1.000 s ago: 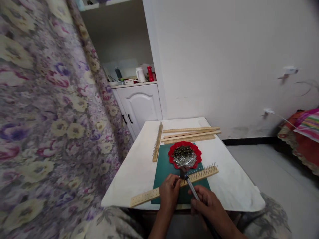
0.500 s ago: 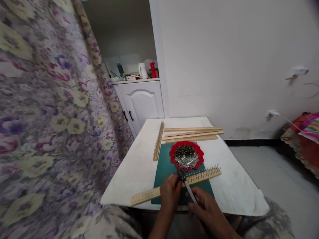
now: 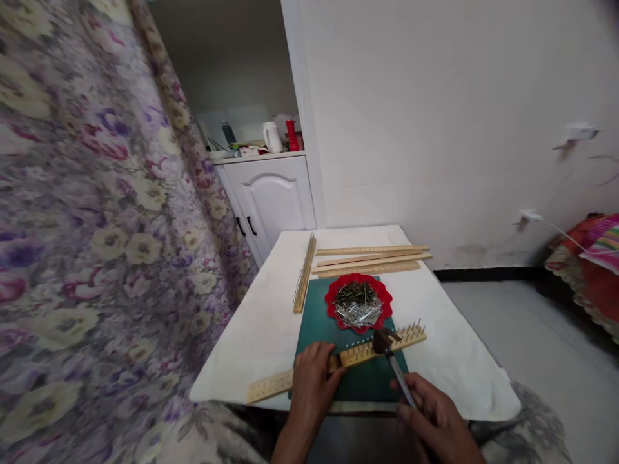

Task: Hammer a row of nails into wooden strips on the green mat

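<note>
My right hand (image 3: 435,412) is closed round the handle of a claw hammer (image 3: 397,374), whose dark head is over the right half of a wooden strip (image 3: 271,385). That strip lies slantwise across a green mat (image 3: 314,316). Many nails stand upright in its right half, while its left end shows rows of small dots or holes. My left hand (image 3: 312,380) grips the strip near the middle, fingers over the far side and thumb on the near side. Just beyond the strip sits a red scalloped dish (image 3: 330,308) filled with loose nails (image 3: 358,304).
Another nail-studded strip (image 3: 304,274) lies at the back left of the white-covered table (image 3: 242,348). Several wooden strips (image 3: 372,258) lie along the far edge. A floral curtain (image 3: 120,258) hangs at left, with a white cabinet (image 3: 275,200) and wall (image 3: 416,129) behind.
The hammer has moved right, away from my left hand. My left hand has gone from bunched fingers by the hammer head to lying over the strip, slightly further left.
</note>
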`<state>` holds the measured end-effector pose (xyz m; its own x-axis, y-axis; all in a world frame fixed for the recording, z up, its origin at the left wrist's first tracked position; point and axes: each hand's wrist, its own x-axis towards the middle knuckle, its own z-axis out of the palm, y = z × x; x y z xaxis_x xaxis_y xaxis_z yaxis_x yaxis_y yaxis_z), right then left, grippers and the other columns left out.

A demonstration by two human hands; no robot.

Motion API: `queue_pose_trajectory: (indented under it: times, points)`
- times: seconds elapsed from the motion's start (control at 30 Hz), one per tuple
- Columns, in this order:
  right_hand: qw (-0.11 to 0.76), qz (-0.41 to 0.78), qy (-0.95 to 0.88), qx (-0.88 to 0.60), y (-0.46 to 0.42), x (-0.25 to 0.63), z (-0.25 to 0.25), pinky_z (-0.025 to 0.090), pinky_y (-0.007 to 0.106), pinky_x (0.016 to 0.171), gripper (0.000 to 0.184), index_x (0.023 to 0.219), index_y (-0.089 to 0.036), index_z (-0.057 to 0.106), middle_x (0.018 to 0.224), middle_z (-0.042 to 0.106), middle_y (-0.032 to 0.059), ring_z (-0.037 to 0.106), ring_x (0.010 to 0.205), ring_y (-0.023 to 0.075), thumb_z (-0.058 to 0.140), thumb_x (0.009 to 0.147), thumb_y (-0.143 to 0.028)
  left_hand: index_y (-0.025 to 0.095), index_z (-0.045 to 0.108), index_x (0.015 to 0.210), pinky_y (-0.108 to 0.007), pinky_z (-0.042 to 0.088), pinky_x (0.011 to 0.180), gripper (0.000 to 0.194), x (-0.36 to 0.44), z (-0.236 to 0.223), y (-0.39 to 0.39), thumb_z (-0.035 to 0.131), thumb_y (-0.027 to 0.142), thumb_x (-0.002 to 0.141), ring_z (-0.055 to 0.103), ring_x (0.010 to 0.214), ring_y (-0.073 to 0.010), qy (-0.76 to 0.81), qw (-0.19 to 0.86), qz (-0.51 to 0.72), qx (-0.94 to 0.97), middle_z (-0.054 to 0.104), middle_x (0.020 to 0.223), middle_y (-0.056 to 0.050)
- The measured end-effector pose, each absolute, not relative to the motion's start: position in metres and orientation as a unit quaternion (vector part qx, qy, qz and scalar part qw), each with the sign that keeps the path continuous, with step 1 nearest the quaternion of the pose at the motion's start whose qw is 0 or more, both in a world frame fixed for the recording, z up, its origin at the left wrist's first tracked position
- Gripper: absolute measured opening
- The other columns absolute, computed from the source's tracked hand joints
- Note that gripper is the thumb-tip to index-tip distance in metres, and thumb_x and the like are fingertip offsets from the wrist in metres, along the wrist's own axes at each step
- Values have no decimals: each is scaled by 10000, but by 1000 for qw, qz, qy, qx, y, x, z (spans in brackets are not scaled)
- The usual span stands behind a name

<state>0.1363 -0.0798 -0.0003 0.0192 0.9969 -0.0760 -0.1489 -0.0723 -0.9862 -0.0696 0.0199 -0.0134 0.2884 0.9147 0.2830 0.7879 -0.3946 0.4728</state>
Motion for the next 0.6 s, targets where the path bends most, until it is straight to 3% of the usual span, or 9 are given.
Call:
queue_pose_trajectory:
  times: [0.13,0.6]
  points:
    - [516,556,-423,-496,-81,150,-5,189,143,294,391,1005,-189,487,579,622,-31,399,257,41,579,798,-508,207,621,1006,-353,395,813,278,-73,-12,17,655,207,730,546,953,-238,546,121,216,801,627,1022,-54]
    - [525,557,-391,-511,-83,157,-1,210,144,303,437,987,-197,463,552,610,-42,393,259,39,592,764,-551,214,619,950,-326,371,770,200,-49,-15,23,628,201,751,538,918,-223,534,121,197,813,612,993,-41]
